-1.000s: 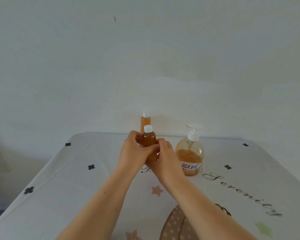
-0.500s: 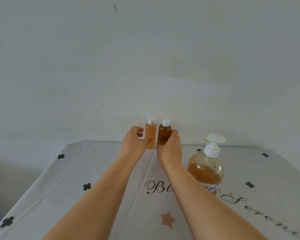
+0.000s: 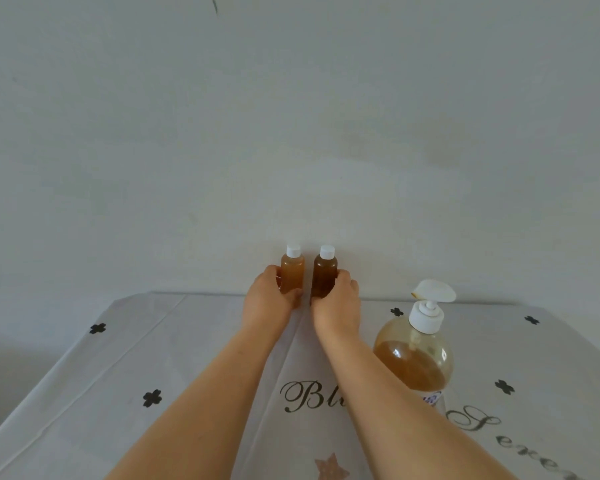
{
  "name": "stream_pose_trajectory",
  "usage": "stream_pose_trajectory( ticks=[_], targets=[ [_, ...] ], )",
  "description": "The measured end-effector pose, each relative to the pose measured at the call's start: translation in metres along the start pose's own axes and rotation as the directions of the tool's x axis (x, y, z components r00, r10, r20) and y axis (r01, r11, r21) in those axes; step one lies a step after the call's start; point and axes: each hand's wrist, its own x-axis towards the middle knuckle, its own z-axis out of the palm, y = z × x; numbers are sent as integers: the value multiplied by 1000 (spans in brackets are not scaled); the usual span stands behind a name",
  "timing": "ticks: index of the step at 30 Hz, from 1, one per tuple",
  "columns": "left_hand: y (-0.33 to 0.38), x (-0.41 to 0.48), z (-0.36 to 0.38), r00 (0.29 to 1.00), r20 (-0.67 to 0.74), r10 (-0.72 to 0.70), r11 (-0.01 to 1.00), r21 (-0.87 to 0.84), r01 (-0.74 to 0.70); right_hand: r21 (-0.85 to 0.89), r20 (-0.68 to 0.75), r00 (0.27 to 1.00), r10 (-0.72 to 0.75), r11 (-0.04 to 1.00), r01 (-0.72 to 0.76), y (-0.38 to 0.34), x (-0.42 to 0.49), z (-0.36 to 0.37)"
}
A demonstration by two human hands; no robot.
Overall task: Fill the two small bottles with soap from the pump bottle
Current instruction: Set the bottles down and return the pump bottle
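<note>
Both small bottles have moved since a second ago, when one stood behind the other and both hands were on the front one. They now stand side by side at the far edge of the white-clothed desk (image 3: 187, 341) printed with black clovers and script lettering, close to the plain white wall (image 3: 291, 133). The left hand (image 3: 267, 301) has its fingers curled round the lower body of the small clear plastic bottle of pale amber soap (image 3: 292, 270). The right hand (image 3: 336, 306) grips the small clear plastic bottle of darker amber soap (image 3: 325, 273) the same way. Each bottle is upright with its white cap on, and a narrow gap lies between them. Their bases are hidden behind the hands. The round clear plastic pump bottle (image 3: 414, 362), with a white pump head and about half full of amber soap, stands nearer the person, just right of the right forearm.
</note>
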Motion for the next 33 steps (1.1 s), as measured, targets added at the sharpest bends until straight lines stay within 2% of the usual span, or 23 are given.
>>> stream_pose_trajectory(
  ticks=[10,16,19,24,27,30,33],
  targets=[
    [-15,4,-15,997,-73,-10,1000,-22,8,21,61,997,-42,999,41,-11,-4,14],
    [-16,4,-16,999,-36,-31,999,-28,30,38,72,996,-58,998,56,-8,-5,13],
    [-19,1,-19,997,3,-73,995,-65,73,61,100,994,-43,997,37,-8,-10,8],
    [-9,-23,-35,993,-64,-99,984,-153,88,62,119,990,-81,995,74,-12,-35,-15],
    [2,-44,-42,991,-85,-103,974,-213,82,62,124,982,-145,988,138,-14,-59,-38],
    [14,-68,-45,994,-74,-84,955,-289,59,35,141,954,-266,964,264,-7,-89,-63],
    [27,-94,-40,998,-33,-56,943,-329,42,21,72,927,-368,930,368,7,-114,-95]
  ],
)
